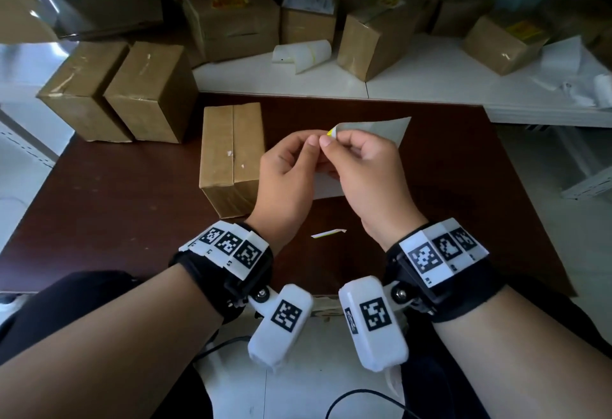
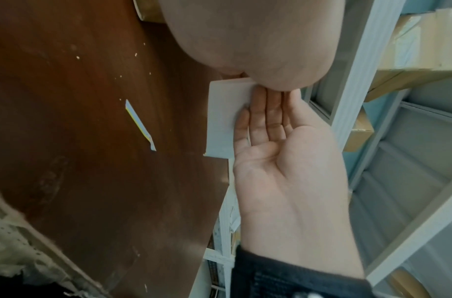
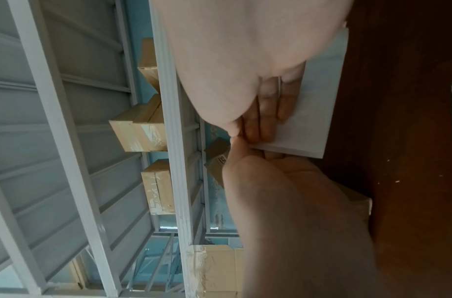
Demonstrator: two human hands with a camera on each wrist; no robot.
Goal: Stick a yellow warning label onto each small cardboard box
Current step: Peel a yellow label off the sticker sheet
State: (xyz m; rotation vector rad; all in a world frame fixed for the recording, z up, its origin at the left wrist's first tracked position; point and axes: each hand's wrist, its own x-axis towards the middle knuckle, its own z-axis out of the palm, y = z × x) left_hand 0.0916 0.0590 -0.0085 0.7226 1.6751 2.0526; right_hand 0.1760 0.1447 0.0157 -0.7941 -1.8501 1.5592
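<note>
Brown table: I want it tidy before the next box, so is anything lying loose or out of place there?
Yes. A thin white-and-yellow strip lies loose on the brown table, near the left hand; it looks like a torn scrap. Curled white backing paper lies on the white shelf.

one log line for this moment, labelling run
step: peeling label | left hand: pinches label sheet | right hand: pinches sheet corner, yellow showing | box: on table, no label seen | scrap strip: on table

A storeroom or packing room. Taped cardboard boxes crowd a white shelf, and more fill metal racks.
</note>
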